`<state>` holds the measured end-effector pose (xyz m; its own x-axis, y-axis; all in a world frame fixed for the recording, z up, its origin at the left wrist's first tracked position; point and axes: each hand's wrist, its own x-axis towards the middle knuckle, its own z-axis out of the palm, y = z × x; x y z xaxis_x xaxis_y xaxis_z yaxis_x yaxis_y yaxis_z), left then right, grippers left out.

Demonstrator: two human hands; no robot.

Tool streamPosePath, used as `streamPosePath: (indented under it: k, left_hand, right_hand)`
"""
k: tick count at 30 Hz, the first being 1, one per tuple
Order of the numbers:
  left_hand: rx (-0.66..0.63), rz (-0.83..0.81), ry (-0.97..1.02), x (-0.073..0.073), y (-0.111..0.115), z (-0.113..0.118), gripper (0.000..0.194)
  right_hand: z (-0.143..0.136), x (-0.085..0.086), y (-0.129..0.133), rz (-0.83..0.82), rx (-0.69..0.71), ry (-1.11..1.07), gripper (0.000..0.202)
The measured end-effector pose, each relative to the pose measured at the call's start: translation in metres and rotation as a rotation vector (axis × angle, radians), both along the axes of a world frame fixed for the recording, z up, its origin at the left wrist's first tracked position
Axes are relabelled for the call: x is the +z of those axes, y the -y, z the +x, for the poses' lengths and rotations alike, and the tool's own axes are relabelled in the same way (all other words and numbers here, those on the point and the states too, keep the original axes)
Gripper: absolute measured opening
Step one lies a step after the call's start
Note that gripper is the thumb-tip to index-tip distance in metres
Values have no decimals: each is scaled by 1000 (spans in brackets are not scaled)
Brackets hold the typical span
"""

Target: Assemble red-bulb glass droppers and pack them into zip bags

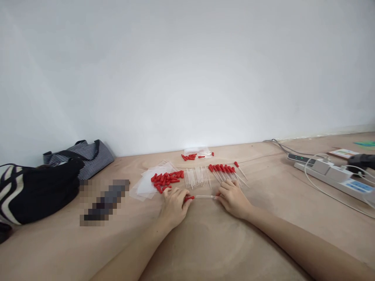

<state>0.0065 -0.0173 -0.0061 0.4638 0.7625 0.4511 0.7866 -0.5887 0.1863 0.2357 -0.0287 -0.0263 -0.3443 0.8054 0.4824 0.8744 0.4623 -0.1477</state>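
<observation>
My left hand (175,203) is closed around a red rubber dropper bulb (190,198), whose open end points right. Between the fingers of my right hand (233,198) is a clear dropper tube (205,196), lying level with its near end close to the bulb. Bulb and tube look slightly apart. Just beyond my left hand lies a pile of loose red bulbs (166,178). A row of bare clear tubes (197,177) sits in the middle. Beyond my right hand are several droppers (222,169) with red bulbs on their tubes.
Clear plastic bags (146,181) lie under and beside the bulb pile. More red bulbs (189,157) rest near the wall. Bags (41,191) and a blurred dark object (107,201) are at left. A power strip (334,175) with cables stands at right.
</observation>
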Motion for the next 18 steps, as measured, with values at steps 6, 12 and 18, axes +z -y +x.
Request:
streamPosePath:
  k: [6,12,18]
  left_hand:
    - [-17,-55,-35,-4,-3,-2,15]
    - [6,-67,-26,-8,-6,0,17]
    - [-3,-53,14,-5,-5,3,16]
  right_hand:
    - [5,3,-1,-90,51,-63,14]
    - [-13,3,-7,-131,46,-146,23]
    - [-26,-2,-9,-87,46,-144,13]
